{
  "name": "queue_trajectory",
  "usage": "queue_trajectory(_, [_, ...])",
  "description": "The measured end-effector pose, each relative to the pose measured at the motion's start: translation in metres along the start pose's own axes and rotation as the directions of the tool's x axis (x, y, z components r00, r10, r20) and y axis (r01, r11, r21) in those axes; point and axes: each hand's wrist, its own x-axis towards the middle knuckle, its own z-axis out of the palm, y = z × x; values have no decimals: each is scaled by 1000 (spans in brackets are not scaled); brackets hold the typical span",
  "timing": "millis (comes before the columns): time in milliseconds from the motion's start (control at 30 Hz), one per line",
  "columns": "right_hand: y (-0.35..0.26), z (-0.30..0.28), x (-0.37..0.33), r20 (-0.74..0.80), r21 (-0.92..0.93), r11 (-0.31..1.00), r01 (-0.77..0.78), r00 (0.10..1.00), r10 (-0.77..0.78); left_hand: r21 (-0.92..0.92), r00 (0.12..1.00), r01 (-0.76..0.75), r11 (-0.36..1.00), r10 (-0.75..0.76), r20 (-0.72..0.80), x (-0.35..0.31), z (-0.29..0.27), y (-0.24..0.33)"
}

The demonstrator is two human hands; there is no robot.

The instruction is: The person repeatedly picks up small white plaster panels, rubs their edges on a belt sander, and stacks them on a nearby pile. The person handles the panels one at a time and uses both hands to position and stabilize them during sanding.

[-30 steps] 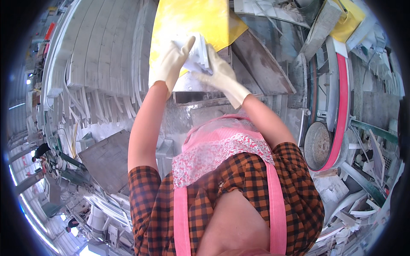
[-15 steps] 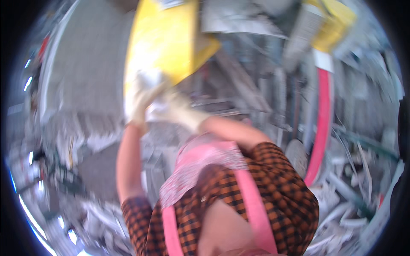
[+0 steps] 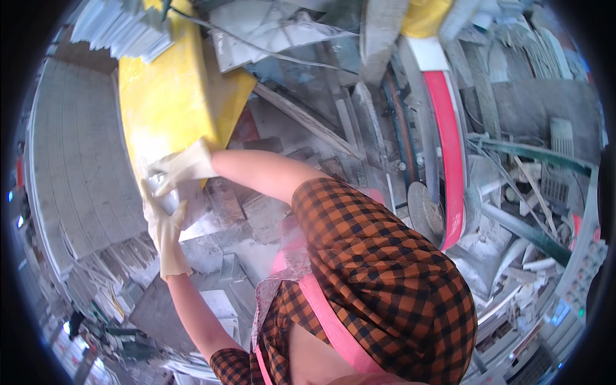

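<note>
Hands (image 3: pixel 188 168) shifted left in view; pale pieces (image 3: pixel 170 201) between them.

"Any writing you can read here?"
"None that I can make out."
"What about the panel (image 3: pixel 582 273) at the far right edge, with the rows of round buttons?"
"It's too small and too bent by the lens. If its buttons carry labels, I can't read them."
"And the red belt (image 3: pixel 446 141)?"
"There are some faint pale marks near its lower end, too small to tell whether they're letters."
"So no word or number to report?"
"Not one legible."
</note>
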Motion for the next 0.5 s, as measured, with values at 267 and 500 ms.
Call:
queue_trajectory(267, [26,24,17,21,657,753,-35,999,28,-990,808,-28,142,-580,-106,-65,57,-7])
queue_trajectory(500, [46,13,11,183,975,-70,-213,936,-300,-848,820,-374,-375,-560,-115,-35,94,48])
